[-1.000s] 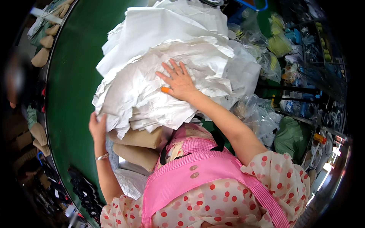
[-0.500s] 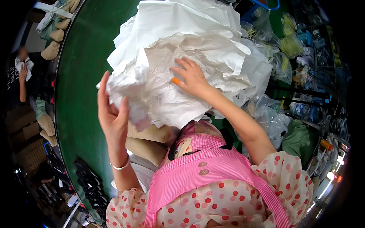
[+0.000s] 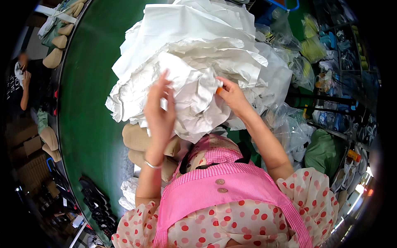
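"Nearest to us, what shows?"

"Our pink apron [image 3: 225, 182], then a pair of tan padded pieces [image 3: 134, 137] stacked by the paper's near edge."

"And our hands?"

"Our right hand [image 3: 235, 99] is narrowed at the right edge of a crumpled white sheet [image 3: 192, 84], thumb and fingers pinching it, as far as we can see. Our left hand [image 3: 160, 111] is blurred over the sheet's left side, thumb and fingers apart; we can't tell whether it touches."

"Where is that sheet?"

"Bunched on top of the white paper pile [image 3: 186, 25], at its near side. We'd judge the step as gathering it."

"What does the next move call for?"

"A left grip to match the right, we think, without dragging the layers beneath."

"Farther out?"

"Clear plastic bags [image 3: 291, 130] right of the pile, and, beyond the green work surface [image 3: 93, 91] on our left, a co-worker [image 3: 25, 93]."
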`<state>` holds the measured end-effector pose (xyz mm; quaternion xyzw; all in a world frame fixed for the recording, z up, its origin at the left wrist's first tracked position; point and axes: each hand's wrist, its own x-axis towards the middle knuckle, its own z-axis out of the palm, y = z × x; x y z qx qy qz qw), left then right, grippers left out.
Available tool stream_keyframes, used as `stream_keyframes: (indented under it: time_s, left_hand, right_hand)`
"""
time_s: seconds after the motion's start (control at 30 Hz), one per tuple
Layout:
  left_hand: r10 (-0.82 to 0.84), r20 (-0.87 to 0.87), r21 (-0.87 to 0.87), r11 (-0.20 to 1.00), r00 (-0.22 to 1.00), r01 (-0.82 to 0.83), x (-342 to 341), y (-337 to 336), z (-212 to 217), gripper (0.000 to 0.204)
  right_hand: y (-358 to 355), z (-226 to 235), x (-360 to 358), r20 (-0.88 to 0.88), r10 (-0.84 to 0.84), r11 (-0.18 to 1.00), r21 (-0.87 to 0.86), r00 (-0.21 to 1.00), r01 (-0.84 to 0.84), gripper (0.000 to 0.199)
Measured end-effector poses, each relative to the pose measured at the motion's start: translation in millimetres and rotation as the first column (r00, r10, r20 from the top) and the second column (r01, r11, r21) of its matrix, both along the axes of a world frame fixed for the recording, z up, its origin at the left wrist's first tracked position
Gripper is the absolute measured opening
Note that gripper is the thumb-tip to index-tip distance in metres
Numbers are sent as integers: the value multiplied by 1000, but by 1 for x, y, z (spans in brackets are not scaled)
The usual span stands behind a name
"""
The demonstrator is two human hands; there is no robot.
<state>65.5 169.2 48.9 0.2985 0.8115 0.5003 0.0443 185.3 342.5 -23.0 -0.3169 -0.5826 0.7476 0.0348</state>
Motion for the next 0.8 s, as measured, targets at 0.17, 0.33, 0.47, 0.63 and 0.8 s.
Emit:
stream_keyframes:
  time_s: [0.17, 0.33, 0.47, 0.63, 0.8]
  left_hand:
    - [-486, -144, -226, 864, 862, 449, -65, 22, 3, 35]
    - [-447, 366, -458, 677, 816, 576, -96, 32, 0, 30]
    - [54, 452, -102, 995, 890, -8, -110, 18, -19, 23]
    - [-98, 113, -1, 995, 989, 98, -101, 26, -26, 17]
    - [-141, -687, -273, 959, 713, -73, -62, 48, 0, 38]
  right_hand:
    - [-1, 27, -21, -201, 305, 951, 125, 931, -284, 35]
    - [8, 19, -19, -94, 73, 897, 441, 993, -25, 28]
    - [10, 27, 8, 90, -94, 978, 194, 992, 75, 16]
    - [-7, 42, 33, 59, -87, 992, -91, 994, 92, 19]
    - [-10, 34, 29, -60, -157, 988, -8, 986, 157, 26]
